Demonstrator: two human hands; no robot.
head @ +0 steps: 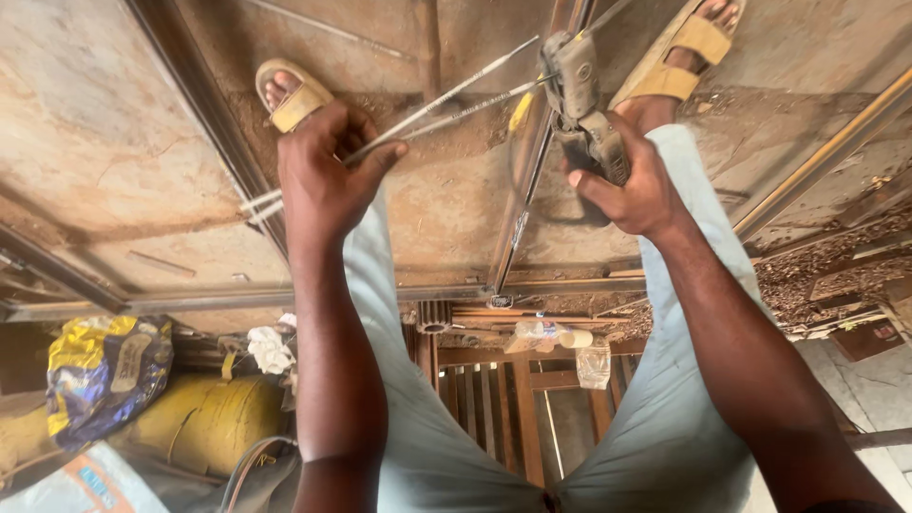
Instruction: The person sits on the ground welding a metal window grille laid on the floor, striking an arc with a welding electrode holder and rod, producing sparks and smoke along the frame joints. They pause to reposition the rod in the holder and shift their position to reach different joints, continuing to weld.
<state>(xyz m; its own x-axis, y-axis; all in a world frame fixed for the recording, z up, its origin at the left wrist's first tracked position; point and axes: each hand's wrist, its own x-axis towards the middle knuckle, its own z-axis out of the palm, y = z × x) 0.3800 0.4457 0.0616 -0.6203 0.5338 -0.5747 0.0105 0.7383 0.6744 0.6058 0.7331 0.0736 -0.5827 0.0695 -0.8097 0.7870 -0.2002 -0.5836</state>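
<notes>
My left hand (323, 176) grips two thin grey welding rods (446, 103) that run up to the right. Their far ends are clamped in a worn grey electrode holder (578, 90), which my right hand (635, 190) holds by its handle. Below the holder a rusty steel bar (527, 171) of a metal frame runs down the middle. My feet in tan sandals (294, 95) stand on the brown metal sheet (114, 142), one beside each hand. My pale trouser legs fill the lower middle.
A yellow drum (214, 418) lies at lower left with a blue and yellow bag (104, 370) on it and a white rag (269, 349) beside it. A clear plastic bottle (546, 334) rests on a wooden slatted frame (503, 399). Metal scrap litters the right edge.
</notes>
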